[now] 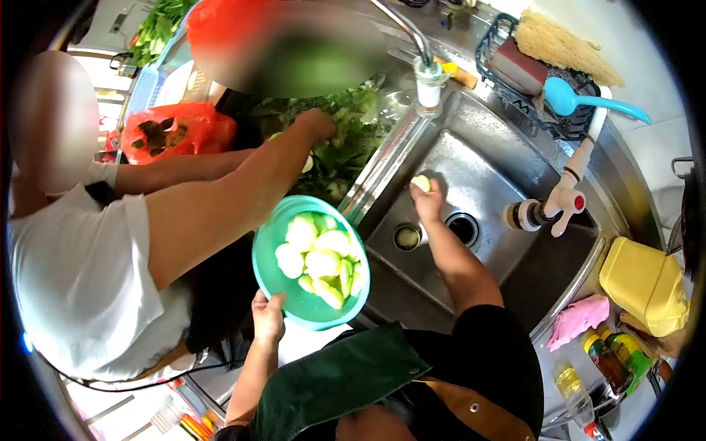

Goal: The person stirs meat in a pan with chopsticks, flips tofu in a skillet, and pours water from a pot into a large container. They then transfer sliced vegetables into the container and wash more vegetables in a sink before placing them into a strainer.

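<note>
My left hand (268, 316) grips the rim of a teal plastic bowl (262, 259), its thumb over the edge. Inside the bowl lie several peeled, pale green vegetable pieces (323, 262), some round and some in wedges. Over the steel sink (482, 158), my right hand (429, 202) pinches a small pale vegetable piece (421, 183) between thumb and fingers. Below that hand are a dark drain hole (462, 229) and a small round strainer (407, 237) with pale bits in it.
Another person's hand (318, 125) reaches into leafy greens (357, 140) in the left basin. A tap (429, 81) rises between basins; a white valve (566, 206) juts over the right rim. A blue ladle (566, 95) and sponge rack stand behind; a yellow jug (640, 283) stands right.
</note>
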Demonstrator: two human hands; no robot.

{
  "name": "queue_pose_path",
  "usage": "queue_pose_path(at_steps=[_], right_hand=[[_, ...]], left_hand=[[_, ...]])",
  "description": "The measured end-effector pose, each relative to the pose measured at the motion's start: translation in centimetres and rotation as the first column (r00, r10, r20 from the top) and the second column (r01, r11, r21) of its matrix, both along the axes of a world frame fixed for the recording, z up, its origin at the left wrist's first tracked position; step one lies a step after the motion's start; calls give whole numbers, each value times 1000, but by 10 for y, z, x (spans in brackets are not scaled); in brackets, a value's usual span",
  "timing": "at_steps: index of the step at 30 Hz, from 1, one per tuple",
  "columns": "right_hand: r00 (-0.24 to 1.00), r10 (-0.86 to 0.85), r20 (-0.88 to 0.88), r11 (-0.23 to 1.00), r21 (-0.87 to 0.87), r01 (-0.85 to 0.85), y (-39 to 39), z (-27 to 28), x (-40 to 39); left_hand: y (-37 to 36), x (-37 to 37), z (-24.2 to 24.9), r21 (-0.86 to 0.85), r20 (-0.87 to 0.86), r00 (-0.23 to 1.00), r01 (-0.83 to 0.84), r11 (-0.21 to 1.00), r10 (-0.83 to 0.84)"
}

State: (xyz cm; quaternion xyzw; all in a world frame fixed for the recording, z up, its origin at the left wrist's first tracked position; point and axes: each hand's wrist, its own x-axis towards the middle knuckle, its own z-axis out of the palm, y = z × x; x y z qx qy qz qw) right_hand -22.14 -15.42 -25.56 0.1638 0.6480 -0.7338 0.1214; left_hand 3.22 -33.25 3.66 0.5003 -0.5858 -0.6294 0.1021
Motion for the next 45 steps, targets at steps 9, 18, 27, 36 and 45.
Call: queue_pose_path(at_steps=[9, 18, 27, 36, 45], right_hand=[[250, 526, -813, 778, 341, -527, 5, 319, 75], [578, 756, 308, 75, 836, -544, 64, 96, 94], [536, 728, 427, -25, 799, -601, 44, 6, 117], [707, 586, -396, 675, 721, -155, 137, 66, 119], [656, 479, -583, 813, 576, -81, 144, 371, 269]], left_hand=[[12, -5, 12, 351, 96, 984, 107, 930, -150], [18, 43, 36, 325, 122, 988, 51, 944, -95], [20, 46, 92, 218, 89, 985, 125, 968, -148], [14, 81, 173, 338, -34, 897, 426, 839, -441], [-46, 273, 194, 530, -329, 787, 611, 588, -521]])
